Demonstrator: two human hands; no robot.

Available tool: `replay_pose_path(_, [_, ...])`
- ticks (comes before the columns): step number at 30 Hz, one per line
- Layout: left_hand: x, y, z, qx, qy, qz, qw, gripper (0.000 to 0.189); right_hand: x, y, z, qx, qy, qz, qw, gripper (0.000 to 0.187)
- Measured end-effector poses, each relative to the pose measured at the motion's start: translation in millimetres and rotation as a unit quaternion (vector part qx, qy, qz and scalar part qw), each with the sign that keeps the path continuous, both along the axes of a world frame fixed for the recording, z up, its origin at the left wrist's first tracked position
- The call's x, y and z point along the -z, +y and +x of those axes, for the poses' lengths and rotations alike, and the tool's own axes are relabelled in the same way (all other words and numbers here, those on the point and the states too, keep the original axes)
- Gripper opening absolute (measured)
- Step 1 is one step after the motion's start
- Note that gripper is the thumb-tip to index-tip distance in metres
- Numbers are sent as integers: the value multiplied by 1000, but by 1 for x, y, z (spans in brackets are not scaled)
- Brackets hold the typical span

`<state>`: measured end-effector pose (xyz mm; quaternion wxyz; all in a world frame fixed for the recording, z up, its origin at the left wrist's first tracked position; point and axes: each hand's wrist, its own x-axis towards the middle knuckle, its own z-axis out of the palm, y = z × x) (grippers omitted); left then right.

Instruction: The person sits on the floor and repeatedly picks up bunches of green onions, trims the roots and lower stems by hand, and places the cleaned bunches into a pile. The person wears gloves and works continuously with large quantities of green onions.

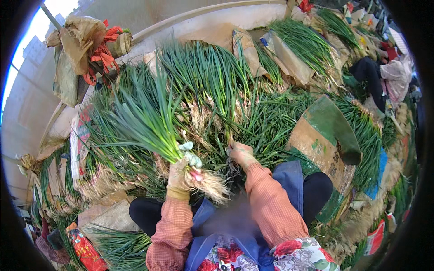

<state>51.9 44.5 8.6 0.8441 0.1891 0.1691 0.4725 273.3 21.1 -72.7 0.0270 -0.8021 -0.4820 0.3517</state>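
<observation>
My left hand [181, 169], in a worn glove with pale green fingers, is wrapped around a bunch of green garlic [152, 125]. The long leaves fan up and to the left. Pinkish bulbs and pale stringy roots [212, 184] stick out on the right side of that hand. To the right, my right hand [242, 154] has its fingers closed at the base of a thin green garlic stalk [230, 130]. Its roots hang below the fingers, partly in shadow. Loose green leaves [271, 118] lie around and behind this hand.
Standing garlic bundles [206, 67] fill the far side, with more rooted bundles [105, 176] at left. A curled green-and-tan sack [318, 135] lies right of my knee. Sacks with red ties [91, 50] hang at upper left. Another person [390, 74] sits at upper right.
</observation>
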Motion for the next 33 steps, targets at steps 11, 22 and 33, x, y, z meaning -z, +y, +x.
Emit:
replay_pose_path(11, [18,-9,28,139,323,-41,935,9,-31,-45,-3,-29,308,71,948,57])
replay_pose_path(22, [48,-32,38,12,222,-156,962,7,-30,-31,-29,389,598,324,622,27])
replay_pose_path(33, [-64,-21,-16,39,188,-13,981,30,-92,-77,-3,38,680,-6,732,29])
